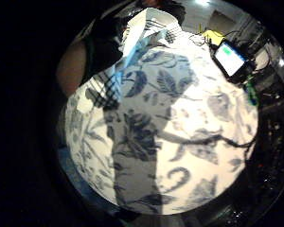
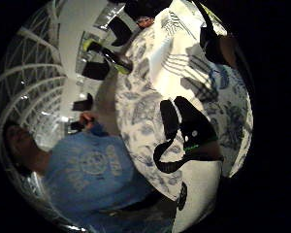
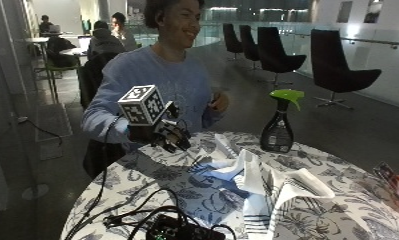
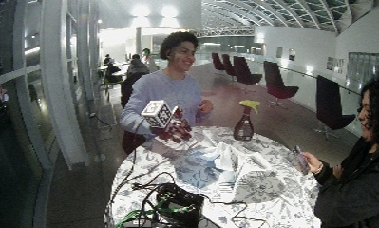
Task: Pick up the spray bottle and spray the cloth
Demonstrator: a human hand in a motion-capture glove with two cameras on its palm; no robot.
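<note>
Outside view: step in hand judged as the approach, pick-up not yet begun. Gloved right hand raised above the tabletop near its rim at the person's side, fingers hanging loosely curled, apart, clamped on nothing. Spray bottle, dark body with green trigger head, upright on the tabletop at about 3 o'clock from the hand, well apart from it. Cloth, white with dark stripes, crumpled in a heap between hand and bottle and toward 5 o'clock of the hand. Bare left hand lifted in front of the chest, touching nothing. Next move likely to call for a reach across or around the heaped cloth to the bottle, fingers closing round the neck below the trigger, nozzle then turned toward the cloth. Black device with cables at the near rim, well clear of that path. Wide outside view: same layout confirmed; right hand above the rim nearest the person, bottle near the far rim, so little room behind the bottle and some risk of pushing it toward the edge; open patterned surface around the cloth. Little finger side palm view: floral tabletop below the palm, striped cloth beside its edge, no bottle visible. Thumb side palm view: bottle standing near the tabletop rim, cloth lying beside it, glove straps in the foreground.
</note>
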